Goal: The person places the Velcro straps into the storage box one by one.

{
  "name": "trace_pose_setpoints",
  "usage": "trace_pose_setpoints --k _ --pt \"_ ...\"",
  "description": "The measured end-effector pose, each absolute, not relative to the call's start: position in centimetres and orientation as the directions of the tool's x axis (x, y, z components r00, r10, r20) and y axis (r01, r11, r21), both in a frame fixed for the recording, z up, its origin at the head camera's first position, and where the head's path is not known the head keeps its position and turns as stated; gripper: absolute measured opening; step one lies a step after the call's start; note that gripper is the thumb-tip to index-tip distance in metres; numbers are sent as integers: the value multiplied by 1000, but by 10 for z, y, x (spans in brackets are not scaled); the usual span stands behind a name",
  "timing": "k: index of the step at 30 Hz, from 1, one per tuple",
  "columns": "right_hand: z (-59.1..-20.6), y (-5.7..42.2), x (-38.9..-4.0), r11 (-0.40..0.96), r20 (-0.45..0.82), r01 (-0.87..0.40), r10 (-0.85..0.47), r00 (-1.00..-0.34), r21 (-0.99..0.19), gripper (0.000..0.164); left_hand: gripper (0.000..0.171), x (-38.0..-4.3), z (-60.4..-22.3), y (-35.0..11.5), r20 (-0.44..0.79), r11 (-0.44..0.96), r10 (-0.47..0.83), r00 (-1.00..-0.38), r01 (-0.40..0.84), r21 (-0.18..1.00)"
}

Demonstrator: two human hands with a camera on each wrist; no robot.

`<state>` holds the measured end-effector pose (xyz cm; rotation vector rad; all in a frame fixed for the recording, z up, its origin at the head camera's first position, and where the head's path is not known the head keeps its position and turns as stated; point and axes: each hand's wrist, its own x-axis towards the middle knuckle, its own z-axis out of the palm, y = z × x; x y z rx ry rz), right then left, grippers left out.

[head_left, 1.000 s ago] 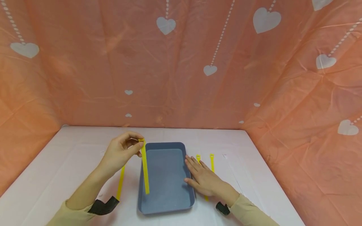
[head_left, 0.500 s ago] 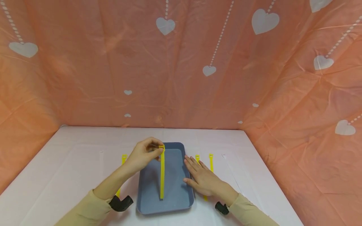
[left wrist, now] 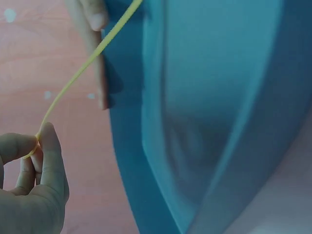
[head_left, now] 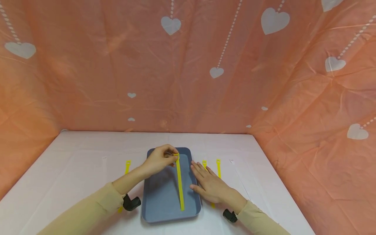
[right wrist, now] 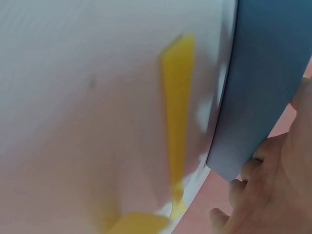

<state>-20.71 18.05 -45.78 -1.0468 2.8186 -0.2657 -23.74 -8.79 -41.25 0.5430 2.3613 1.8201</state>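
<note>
Between thumb and fingers, my left hand [head_left: 161, 159] pinches the slotted head of a yellow cable tie [head_left: 180, 187]. The strap hangs down over the blue-grey tray [head_left: 157, 197], its lower end close above the tray floor. In the left wrist view, the same cable tie [left wrist: 80, 70] curves away from the pinching fingertips [left wrist: 48, 139]. My right hand [head_left: 211, 185] lies with straight fingers at the tray's right rim. One more yellow cable tie [head_left: 204, 163] is partly hidden under that hand, and another cable tie [head_left: 218, 168] lies just beyond it.
Left of the tray, a yellow cable tie [head_left: 127, 167] lies on the white table [head_left: 82, 176], partly behind my left forearm. Black wrist devices [head_left: 131, 203] sit at both sleeves. An orange curtain with hearts [head_left: 188, 81] encloses the back and sides.
My left hand has carried the hanging cable tie rightward from the tray's left edge to over its middle right, and slightly lower. My right hand has stayed at the rim.
</note>
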Motion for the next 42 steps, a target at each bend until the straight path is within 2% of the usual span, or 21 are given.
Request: trace_pose_setpoints --k 13,22,42 --pt "-457 179 -210 739 -56 -645 -665 -745 -194 78 17 -263 -424 -77 84 341 407 -909 237 910" --pt "-455 179 -210 734 -43 -651 -669 -742 -192 77 10 -278 -441 -66 114 445 463 -879 342 828" --pt "-457 180 -207 743 -67 -639 -661 -748 -198 76 7 -296 -463 -52 92 534 531 -842 417 735"
